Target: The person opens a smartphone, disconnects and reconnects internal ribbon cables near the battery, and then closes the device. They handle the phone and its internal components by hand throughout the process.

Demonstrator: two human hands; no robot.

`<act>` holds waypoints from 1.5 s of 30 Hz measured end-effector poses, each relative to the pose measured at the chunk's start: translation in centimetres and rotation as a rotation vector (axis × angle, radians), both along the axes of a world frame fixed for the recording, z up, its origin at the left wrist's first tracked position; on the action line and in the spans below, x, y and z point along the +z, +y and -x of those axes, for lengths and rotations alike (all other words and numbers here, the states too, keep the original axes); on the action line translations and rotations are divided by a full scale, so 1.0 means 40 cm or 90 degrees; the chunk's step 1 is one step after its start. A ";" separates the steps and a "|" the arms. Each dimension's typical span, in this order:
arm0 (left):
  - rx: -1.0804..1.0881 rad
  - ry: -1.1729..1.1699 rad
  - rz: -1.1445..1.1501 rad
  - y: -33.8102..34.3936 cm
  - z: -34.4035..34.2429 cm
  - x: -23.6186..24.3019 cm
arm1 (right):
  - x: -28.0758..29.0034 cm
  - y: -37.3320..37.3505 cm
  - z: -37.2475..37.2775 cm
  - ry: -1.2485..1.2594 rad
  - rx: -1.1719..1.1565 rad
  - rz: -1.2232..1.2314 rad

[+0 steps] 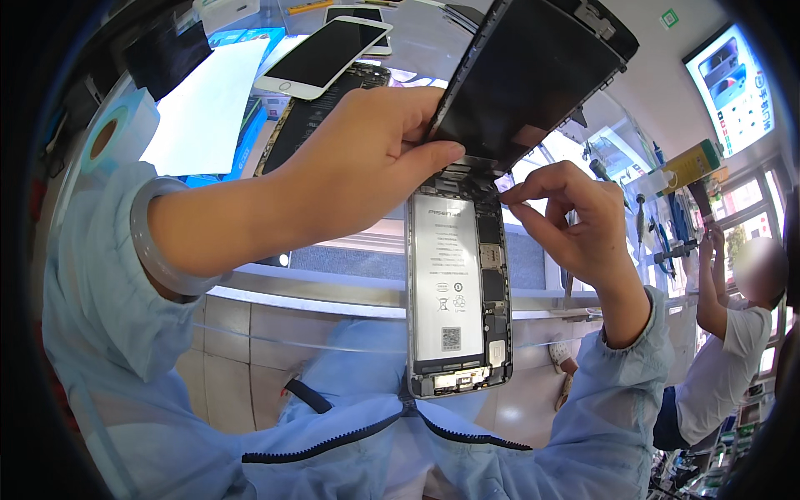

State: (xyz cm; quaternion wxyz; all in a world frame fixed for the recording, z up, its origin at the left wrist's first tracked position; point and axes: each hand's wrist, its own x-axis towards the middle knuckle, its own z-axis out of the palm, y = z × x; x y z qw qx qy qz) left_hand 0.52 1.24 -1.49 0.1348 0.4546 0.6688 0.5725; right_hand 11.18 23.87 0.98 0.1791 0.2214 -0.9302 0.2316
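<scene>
Opened phone (pixel 450 287) | cluttered counter (pixel 417 37) | tiled floor (pixel 225 321) | lit wall screen (pixel 733 87)

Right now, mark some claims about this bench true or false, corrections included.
1. The left hand grips the dark screen panel near its lower end. True.
2. The open phone body holds a black battery. False: the battery is silvery white.
3. The right hand is by the body's upper right edge. True.
4. The pale bangle is on the right wrist. False: the bangle circles the left one.
5. The white-framed phone lies face down. False: its dark screen faces up.
</scene>
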 end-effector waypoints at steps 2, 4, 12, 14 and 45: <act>-0.005 -0.010 -0.009 0.000 0.001 -0.002 | -0.006 -0.005 -0.003 -0.002 0.012 0.004; -0.007 -0.010 -0.020 0.000 0.002 -0.007 | -0.004 -0.010 -0.003 0.004 0.014 -0.027; -0.015 0.018 -0.043 0.002 0.006 -0.014 | -0.003 -0.020 -0.001 0.110 0.069 -0.146; -0.016 0.020 -0.030 0.001 0.008 -0.012 | -0.002 -0.023 0.000 0.108 0.057 -0.136; -0.008 0.008 -0.023 0.003 0.009 -0.012 | -0.017 -0.023 0.019 0.088 0.008 -0.085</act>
